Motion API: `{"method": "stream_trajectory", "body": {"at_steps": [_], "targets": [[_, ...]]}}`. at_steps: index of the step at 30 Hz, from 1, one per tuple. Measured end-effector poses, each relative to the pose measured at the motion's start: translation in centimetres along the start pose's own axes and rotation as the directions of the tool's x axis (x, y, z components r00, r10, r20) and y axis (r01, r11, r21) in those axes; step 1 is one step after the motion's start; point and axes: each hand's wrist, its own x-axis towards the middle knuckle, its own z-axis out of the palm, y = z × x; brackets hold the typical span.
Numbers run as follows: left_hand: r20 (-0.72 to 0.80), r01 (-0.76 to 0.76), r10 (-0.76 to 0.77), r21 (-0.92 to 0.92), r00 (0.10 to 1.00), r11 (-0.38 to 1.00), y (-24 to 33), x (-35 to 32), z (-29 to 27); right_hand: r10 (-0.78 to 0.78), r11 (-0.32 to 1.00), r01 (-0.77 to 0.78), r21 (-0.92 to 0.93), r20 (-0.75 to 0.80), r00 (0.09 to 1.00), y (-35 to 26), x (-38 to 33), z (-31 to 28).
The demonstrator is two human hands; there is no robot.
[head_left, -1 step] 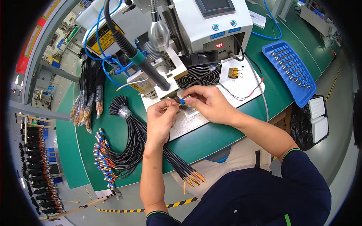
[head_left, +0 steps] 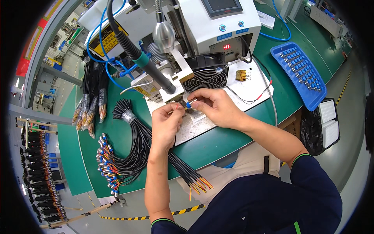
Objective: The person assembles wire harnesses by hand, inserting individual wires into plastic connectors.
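Under the tip of a soldering iron [head_left: 156,76] on a bench machine, both hands meet. My left hand [head_left: 166,124] pinches a thin cable, whose red wire end [head_left: 177,106] shows at the fingertips. Between the thumb and finger of my right hand [head_left: 220,109] is a small blue and silver connector [head_left: 189,105], close against the wire end. Fingers hide the exact contact point. A bundle of black cables [head_left: 136,144] curves beside my left forearm. Some of its ends carry blue and silver connectors [head_left: 107,163]; the near ends [head_left: 198,183] show bare coloured wires.
A white control box [head_left: 218,31] and a round fan grille [head_left: 204,80] stand behind my hands. A binder clip [head_left: 243,75] lies on the white plate. To the right, a blue tray [head_left: 313,99] holds rows of connectors. More cable bundles [head_left: 93,82] lie at the left.
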Motion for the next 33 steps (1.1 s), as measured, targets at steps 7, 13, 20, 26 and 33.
{"method": "stream_trajectory", "body": {"at_steps": [7, 13, 20, 26, 33], "targets": [[0.005, 0.011, -0.011, -0.001, 1.000, 1.000, -0.04, 0.02, -0.09, -0.005, 1.000, 0.006, 0.005, -0.006, 1.000, 0.20, 0.04, 0.09], [0.005, 0.000, 0.000, 0.000, 1.000, 1.000, -0.13, 0.03, -0.08, -0.005, 1.000, 0.005, -0.003, -0.006, 1.000, 0.06, 0.02, 0.06], [-0.001, 0.004, -0.004, 0.001, 1.000, 1.000, -0.10, 0.06, -0.05, -0.021, 1.000, 0.021, 0.012, -0.013, 1.000, 0.31, 0.04, 0.15], [-0.005, 0.014, -0.014, 0.001, 1.000, 1.000, 0.02, 0.01, 0.00, -0.022, 1.000, 0.022, 0.010, -0.008, 1.000, 0.30, 0.04, 0.11], [-0.002, -0.001, 0.001, -0.006, 1.000, 1.000, -0.06, 0.02, 0.00, -0.013, 1.000, 0.013, 0.009, -0.008, 1.000, 0.19, 0.09, 0.10]]}}
